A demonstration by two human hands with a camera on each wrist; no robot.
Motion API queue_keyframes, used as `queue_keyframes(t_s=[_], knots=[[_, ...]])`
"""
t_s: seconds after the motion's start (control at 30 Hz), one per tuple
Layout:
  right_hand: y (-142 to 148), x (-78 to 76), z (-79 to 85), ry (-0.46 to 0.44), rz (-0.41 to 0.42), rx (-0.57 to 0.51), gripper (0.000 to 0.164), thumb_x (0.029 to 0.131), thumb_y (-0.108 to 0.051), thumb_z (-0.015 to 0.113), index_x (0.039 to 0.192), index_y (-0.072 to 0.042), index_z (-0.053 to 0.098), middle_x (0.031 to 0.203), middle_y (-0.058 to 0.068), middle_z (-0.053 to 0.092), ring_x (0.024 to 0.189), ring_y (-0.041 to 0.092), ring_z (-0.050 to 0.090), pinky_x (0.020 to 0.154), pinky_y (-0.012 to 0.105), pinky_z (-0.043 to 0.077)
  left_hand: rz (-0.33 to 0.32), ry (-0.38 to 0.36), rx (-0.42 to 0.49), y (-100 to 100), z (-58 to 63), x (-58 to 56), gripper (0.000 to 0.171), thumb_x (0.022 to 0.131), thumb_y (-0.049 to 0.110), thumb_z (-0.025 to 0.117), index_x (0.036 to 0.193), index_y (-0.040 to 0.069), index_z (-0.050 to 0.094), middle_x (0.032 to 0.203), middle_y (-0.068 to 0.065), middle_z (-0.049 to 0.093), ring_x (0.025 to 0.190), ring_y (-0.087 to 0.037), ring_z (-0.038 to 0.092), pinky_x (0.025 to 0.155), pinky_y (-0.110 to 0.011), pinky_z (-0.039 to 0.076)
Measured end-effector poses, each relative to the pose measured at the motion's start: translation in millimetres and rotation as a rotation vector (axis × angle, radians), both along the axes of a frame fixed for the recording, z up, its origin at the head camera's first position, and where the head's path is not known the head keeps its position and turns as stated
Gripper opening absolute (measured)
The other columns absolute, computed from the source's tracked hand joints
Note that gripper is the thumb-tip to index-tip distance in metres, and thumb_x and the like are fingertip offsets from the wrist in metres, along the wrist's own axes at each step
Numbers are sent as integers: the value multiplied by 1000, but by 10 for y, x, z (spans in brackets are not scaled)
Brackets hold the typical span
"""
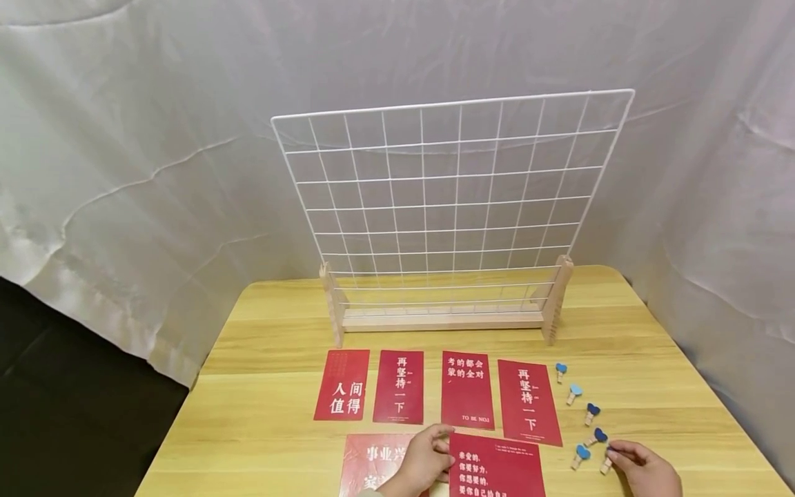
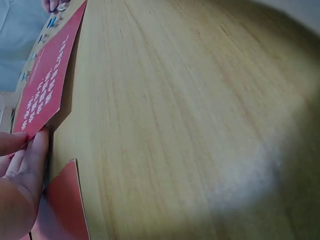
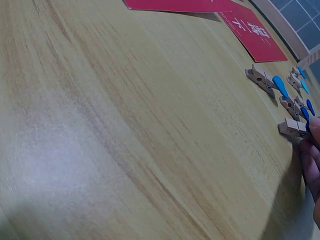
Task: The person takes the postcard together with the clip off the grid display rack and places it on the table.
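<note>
My left hand [image 1: 424,461] pinches the left edge of a red card [image 1: 497,466] with white writing. In the left wrist view the thumb lies on top and fingers are beneath; the card [image 2: 47,75] is tilted up off the table. At the right, my right hand [image 1: 646,469] pinches a small wooden clothespin [image 1: 606,464] by its blue end. The right wrist view shows this clothespin [image 3: 292,127] at the fingertips, the hand [image 3: 312,160] partly cut off by the frame. Beside it lie several more clothespins with blue hearts, one [image 1: 580,455] just to the left.
A white wire grid [image 1: 456,172] leans back in a wooden stand [image 1: 444,322] behind the cards. Before it lies a row of red cards, among them one [image 1: 398,386] second from left. Another red card [image 1: 360,462] lies partly under my left hand. Grey cloth [image 1: 155,172] surrounds the table [image 1: 248,386].
</note>
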State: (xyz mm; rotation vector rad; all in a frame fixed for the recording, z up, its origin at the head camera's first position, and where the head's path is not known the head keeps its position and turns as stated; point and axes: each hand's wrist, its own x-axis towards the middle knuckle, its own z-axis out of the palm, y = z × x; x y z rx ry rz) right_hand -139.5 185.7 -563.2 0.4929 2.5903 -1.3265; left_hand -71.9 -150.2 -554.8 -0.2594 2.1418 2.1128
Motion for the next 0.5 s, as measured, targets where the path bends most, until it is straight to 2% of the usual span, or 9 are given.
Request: queue_keyframes(t_s=[0.23,0.5], knots=[[34,17,24,-14,54,8,52,65,-36,71,95,6,61,74,4,63,61,6,54,55,26,45,-32,8,-69,20,7,11,34,65,-18,55,96,-3,56,66,-1,51,50,-13,54,39,-30,48],[-6,46,94,-5,83,43,48,71,-27,69,99,10,57,75,6,63,60,5,53,56,26,46,-51,9,-175,19,77,-9,21,66,-14,59,84,-3,57,61,2,48,46,-8,49,39,-25,46]])
